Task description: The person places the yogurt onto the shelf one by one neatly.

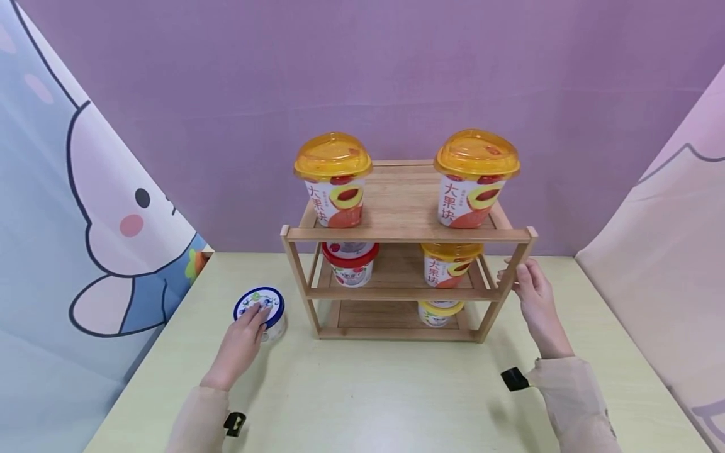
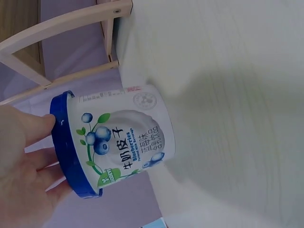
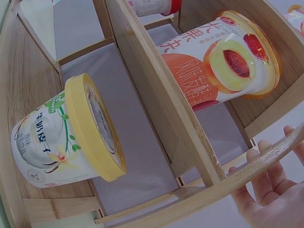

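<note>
On the table at the left stands a blueberry milk-drink cup [image 1: 274, 331], white with a blue lid. My left hand [image 1: 240, 345] grips that blue lid [image 2: 66, 147] from above; in the left wrist view the thumb and fingers meet its rim. A three-level wooden rack [image 1: 402, 207] stands to the right of the cup. My right hand [image 1: 537, 308] holds the rack's right front post [image 3: 266, 164], its fingertips showing past the post in the right wrist view. Nearest inside are a peach-printed yogurt cup [image 3: 223, 66] and a yellow-lidded cup [image 3: 57, 142].
Two yellow-domed yogurt cups, one left [image 1: 338, 201] and one right [image 1: 470, 201], stand on the top level. A red-lidded cup [image 1: 352, 275] sits on the middle level at left. Behind the table [image 1: 362, 402] hangs a purple cloth [image 1: 362, 69]; printed cloth [image 1: 34, 251] hangs at the sides.
</note>
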Tool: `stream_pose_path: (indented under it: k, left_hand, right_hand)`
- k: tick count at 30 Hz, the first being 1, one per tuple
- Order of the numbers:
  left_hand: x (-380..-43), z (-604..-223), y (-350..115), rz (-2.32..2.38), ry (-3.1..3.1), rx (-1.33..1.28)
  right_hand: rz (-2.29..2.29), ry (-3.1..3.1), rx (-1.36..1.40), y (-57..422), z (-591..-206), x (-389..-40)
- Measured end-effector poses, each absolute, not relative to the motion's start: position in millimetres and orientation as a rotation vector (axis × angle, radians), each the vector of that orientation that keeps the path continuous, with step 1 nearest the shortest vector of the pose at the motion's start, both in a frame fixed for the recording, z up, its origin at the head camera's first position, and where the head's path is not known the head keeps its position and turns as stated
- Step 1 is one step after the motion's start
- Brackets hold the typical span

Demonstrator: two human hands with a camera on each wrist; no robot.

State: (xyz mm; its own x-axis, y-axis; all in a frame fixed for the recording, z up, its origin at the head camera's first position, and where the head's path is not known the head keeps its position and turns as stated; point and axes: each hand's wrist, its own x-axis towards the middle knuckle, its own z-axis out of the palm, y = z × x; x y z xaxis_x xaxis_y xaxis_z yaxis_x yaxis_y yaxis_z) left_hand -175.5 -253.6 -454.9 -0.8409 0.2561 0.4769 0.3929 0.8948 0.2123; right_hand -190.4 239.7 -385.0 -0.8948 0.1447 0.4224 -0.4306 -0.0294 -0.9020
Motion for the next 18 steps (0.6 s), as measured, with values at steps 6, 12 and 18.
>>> stream_pose_path:
  k: [6, 12, 18]
  left_hand:
    - [-176.2, -456.9, -245.6, -0.388, -2.613, -0.414]
    - [-177.1, -455.5, -234.0, -0.304, -2.568, -0.364]
    - [-179.9, -455.0, -221.8, -0.204, -2.464, -0.352]
  right_hand:
    - [1.985, -1.845, 0.308, 240.1, -385.4, -190.4]
    - [1.988, -1.841, 0.306, 239.8, -385.4, -190.5]
    - [1.987, -1.843, 0.304, 240.1, -386.1, -190.7]
